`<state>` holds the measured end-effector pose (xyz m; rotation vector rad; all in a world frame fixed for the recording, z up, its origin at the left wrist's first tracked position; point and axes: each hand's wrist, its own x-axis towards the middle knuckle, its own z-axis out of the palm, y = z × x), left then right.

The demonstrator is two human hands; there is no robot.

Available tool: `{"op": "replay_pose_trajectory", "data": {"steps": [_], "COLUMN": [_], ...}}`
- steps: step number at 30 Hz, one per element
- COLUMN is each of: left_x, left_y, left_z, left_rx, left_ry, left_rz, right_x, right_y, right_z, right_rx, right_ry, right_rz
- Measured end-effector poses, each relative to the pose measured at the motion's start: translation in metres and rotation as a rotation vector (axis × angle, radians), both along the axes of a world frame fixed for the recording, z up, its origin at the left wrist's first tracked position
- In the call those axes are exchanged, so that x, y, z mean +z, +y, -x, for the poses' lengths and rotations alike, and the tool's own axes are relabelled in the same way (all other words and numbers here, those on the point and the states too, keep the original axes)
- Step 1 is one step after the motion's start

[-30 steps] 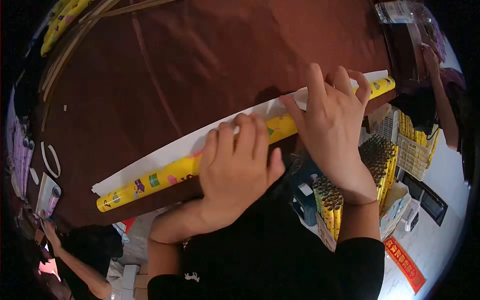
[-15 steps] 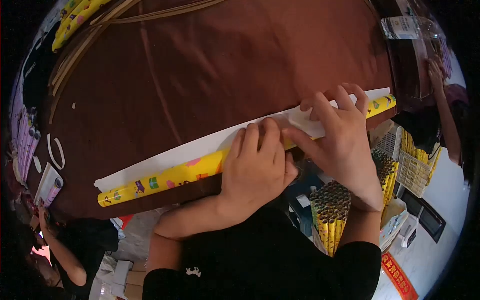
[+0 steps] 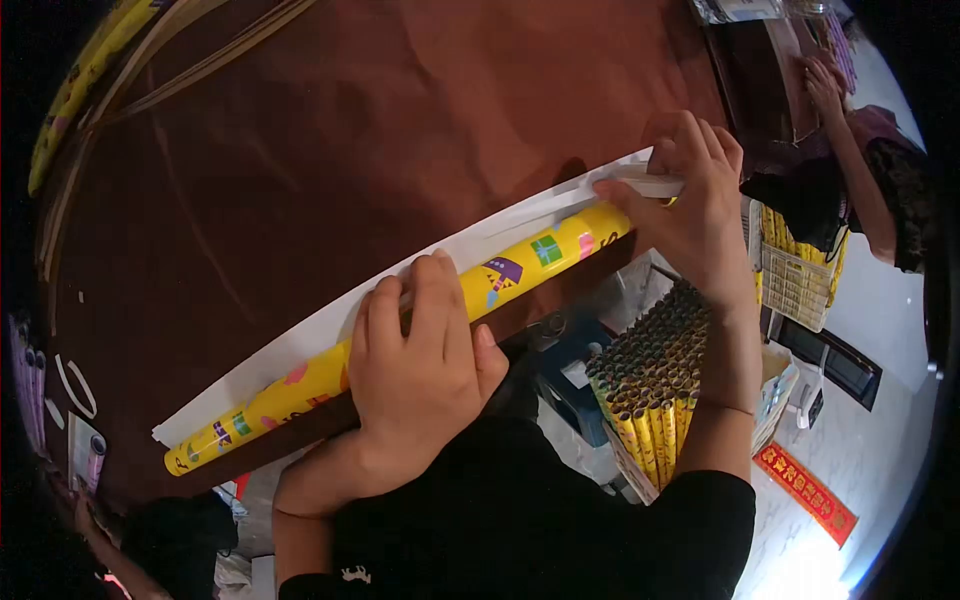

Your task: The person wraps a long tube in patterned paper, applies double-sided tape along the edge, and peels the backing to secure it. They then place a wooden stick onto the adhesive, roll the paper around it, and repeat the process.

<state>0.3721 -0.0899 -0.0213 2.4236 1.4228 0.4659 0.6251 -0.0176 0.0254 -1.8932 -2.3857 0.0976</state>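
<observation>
Your left hand (image 3: 415,375) covers a middle stretch of the yellow roll (image 3: 525,262), and your right hand (image 3: 680,200) hides most of its right end. The top edge cuts the bottle (image 3: 745,8) (you couldn't read its label) and the yellow bundle (image 3: 80,85).

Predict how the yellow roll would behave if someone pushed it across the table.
The yellow roll would probably turn easily, being long and round and lying on its side, though the loose white flap might slow it. It is likely fairly stiff, since it looks straight along its visible length. Its glossy surface suggests it could feel slippery.
</observation>
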Motion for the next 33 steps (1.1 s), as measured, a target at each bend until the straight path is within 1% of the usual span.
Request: {"op": "replay_pose_trajectory", "data": {"steps": [1,4,8,13,15,19,21,24,26,29,30,32,33], "left_x": [0.000,-0.001,-0.002,-0.001,-0.001,0.002,0.007,0.014,0.016,0.007,0.001,0.005,0.011], "left_y": [0.000,0.000,-0.001,-0.001,-0.003,-0.001,0.001,0.009,0.015,0.027,0.031,0.035,0.034], "left_z": [0.000,-0.001,-0.001,-0.001,0.000,-0.002,-0.006,-0.022,-0.042,-0.078,-0.090,-0.098,-0.095], "left_rx": [0.002,-0.008,-0.002,0.006,-0.012,-0.018,-0.019,-0.025,-0.022,0.027,0.069,0.057,0.019], "left_ry": [0.017,0.038,0.066,0.098,0.086,0.109,0.208,0.258,0.239,-0.018,-0.095,-0.068,0.015], "left_rz": [-0.002,0.004,0.026,0.042,0.122,0.158,0.143,0.119,0.027,0.014,-0.072,-0.029,0.031], "right_x": [-0.005,-0.006,-0.009,-0.008,-0.010,-0.014,-0.015,-0.014,-0.014,-0.015,-0.015,-0.016,-0.015], "right_y": [-0.001,-0.001,0.001,0.002,0.001,0.000,-0.001,-0.001,-0.003,-0.003,-0.002,-0.002,-0.002], "right_z": [-0.002,0.004,0.007,0.016,0.017,0.021,0.022,0.024,0.024,0.025,0.025,0.021,0.021], "right_rx": [0.051,0.012,0.044,0.029,0.033,0.047,0.039,0.037,0.028,0.016,0.016,0.032,0.031], "right_ry": [-0.002,-0.032,-0.072,-0.120,-0.130,-0.162,-0.164,-0.186,-0.193,-0.211,-0.218,-0.202,-0.191], "right_rz": [-0.074,-0.041,-0.125,-0.129,-0.142,-0.162,-0.155,-0.169,-0.159,-0.157,-0.149,-0.144,-0.120]}}
